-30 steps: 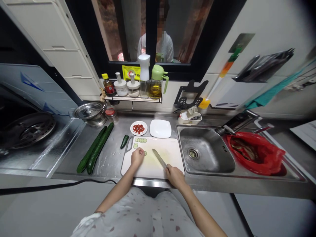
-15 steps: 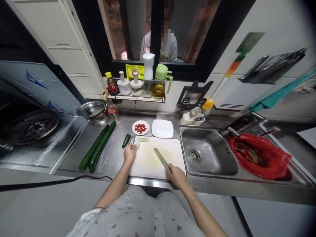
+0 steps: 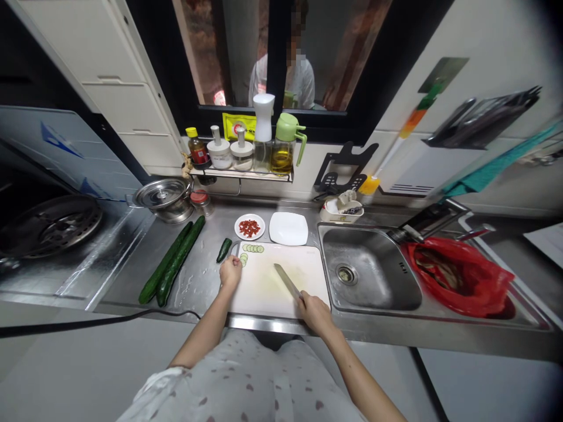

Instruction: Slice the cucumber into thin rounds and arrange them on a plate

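Note:
The knife (image 3: 287,280) is in my right hand (image 3: 314,312), which is closed round its handle. Its blade lies low over the white cutting board (image 3: 303,258), pointing up and left. At the board's upper left, my left hand (image 3: 230,273) has its fingers pressed together at the edge of a few cucumber slices (image 3: 243,258); whether a slice is between the fingertips I cannot make out. A row of cucumber slices (image 3: 253,248) lies along the board's far edge. Left of the board rests a short cucumber piece (image 3: 224,250).
Two whole cucumbers (image 3: 176,258) lie on the left counter. Behind the board stand a plate of chopped red pieces (image 3: 249,227) and a white square plate (image 3: 288,228). To the right are the sink (image 3: 373,269) and a red bag (image 3: 461,281). A lidded pot (image 3: 162,199) stands back left.
The view has shifted very slightly. Both hands, the knife and the slices keep nearly the same places.

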Tool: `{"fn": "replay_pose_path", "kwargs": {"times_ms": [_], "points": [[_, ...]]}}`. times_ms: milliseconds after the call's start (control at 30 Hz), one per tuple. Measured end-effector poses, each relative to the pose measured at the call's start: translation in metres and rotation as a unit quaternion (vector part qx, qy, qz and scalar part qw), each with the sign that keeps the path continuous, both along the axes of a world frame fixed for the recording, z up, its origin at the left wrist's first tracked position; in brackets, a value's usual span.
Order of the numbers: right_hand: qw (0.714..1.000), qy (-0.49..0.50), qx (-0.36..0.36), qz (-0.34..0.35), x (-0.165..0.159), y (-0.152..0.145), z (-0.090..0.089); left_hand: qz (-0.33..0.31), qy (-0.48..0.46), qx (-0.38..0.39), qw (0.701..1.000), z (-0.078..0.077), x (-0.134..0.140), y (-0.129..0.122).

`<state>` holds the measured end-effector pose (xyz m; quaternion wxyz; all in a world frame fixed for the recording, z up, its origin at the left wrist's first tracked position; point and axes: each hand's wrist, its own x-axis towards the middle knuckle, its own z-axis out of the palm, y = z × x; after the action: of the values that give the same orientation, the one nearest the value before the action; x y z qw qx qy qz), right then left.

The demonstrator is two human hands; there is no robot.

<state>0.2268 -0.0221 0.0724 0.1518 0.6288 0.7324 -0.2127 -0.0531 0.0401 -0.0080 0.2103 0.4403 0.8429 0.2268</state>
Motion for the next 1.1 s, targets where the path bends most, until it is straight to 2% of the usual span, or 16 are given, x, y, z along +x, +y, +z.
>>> {"fn": "replay_pose_path", "kwargs": {"times_ms": [300, 467, 567, 833, 1100], "points": [[1.000, 0.003, 0.011, -0.004, -0.001, -0.001, 0.000, -0.010, 0.003, 0.009, 1.000, -0.007, -0.003, 0.000], [1.000, 0.006, 0.018, 0.000, -0.003, -0.005, 0.005, -0.010, 0.021, 0.043, 0.999, -0.003, 0.004, 0.003], [0.999, 0.013, 0.030, 0.015, -0.005, -0.010, 0.006, -0.041, 0.035, 0.046, 0.998, 0.005, 0.015, 0.013], [0.999, 0.016, 0.044, 0.020, -0.009, -0.023, 0.007, -0.190, 0.104, -0.008, 0.976, 0.024, 0.047, 0.054], [0.999, 0.019, 0.037, -0.008, 0.004, -0.029, 0.003, -0.220, 0.170, -0.044, 0.959, 0.025, 0.054, 0.063]]}}
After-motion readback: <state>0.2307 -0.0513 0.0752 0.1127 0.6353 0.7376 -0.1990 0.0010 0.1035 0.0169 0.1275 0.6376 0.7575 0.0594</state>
